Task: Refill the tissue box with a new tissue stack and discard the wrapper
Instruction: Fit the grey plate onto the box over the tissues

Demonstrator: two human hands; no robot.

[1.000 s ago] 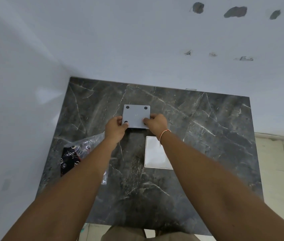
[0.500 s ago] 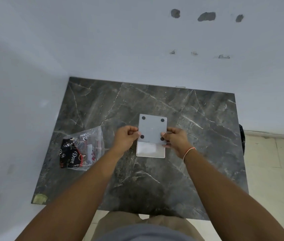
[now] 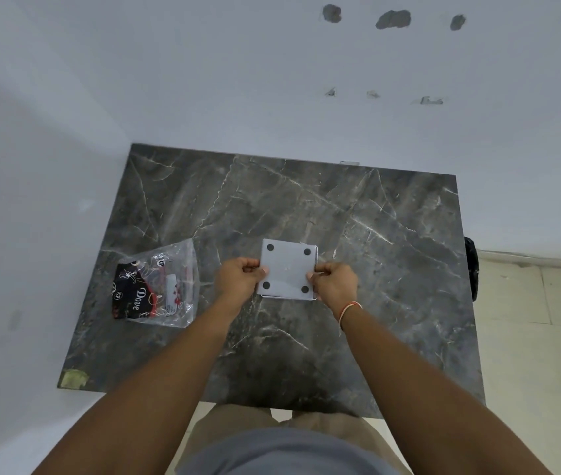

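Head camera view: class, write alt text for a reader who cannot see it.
Two hands, left hand and right hand, grip the side edges of a grey square panel with four black dots above a dark marble table. A clear wrapper lies left.

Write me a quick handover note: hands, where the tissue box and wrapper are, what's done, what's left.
Left hand: grip on the left edge of the grey base plate.
Right hand: grip on its right edge.
The plate, four black pads up, is held over the tissue box, of which only a thin edge shows beneath, mid-table.
The clear wrapper with dark Dove print lies on the table to the left, apart from the hands.
Done: wrapper looks emptied; whether the new stack is inside the box cannot be seen.
Left: seat the plate, probably turn the box upright, discard the wrapper.
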